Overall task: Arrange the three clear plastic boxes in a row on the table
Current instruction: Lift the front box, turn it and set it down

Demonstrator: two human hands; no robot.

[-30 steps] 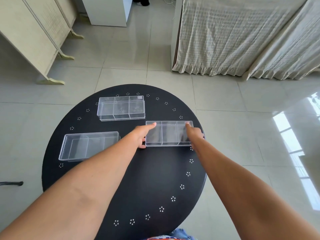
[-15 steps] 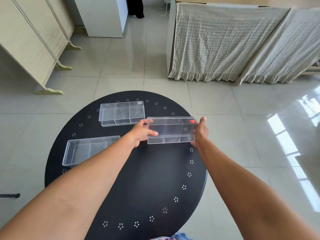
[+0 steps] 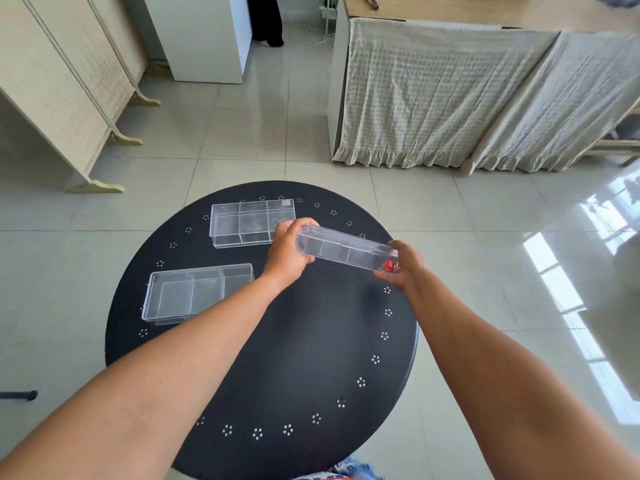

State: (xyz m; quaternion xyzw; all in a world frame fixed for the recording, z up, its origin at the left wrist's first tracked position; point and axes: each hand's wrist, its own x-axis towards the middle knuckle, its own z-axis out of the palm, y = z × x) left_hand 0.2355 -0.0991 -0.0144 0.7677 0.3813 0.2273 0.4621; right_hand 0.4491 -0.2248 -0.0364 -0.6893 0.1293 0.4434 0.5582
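A clear plastic box with a red sticker [image 3: 346, 251] is lifted above the round black table [image 3: 304, 341], tipped on its side and slanting down to the right. My left hand [image 3: 287, 251] grips its left end and my right hand [image 3: 403, 265] holds its right end. A second clear box [image 3: 251, 222] lies flat at the table's far side, just left of my left hand. A third clear box [image 3: 197, 291] lies on the left side of the table, partly hidden by my left forearm.
The table stands on a tiled floor. A folding screen [image 3: 62, 84] is at the far left, a white cabinet [image 3: 204, 36] at the back, and a cloth-draped bench [image 3: 450, 95] at the back right. The table's near half is bare.
The box with the red sticker has risen off the table's right side in both hands and tipped onto its side. The other two boxes have stayed put.
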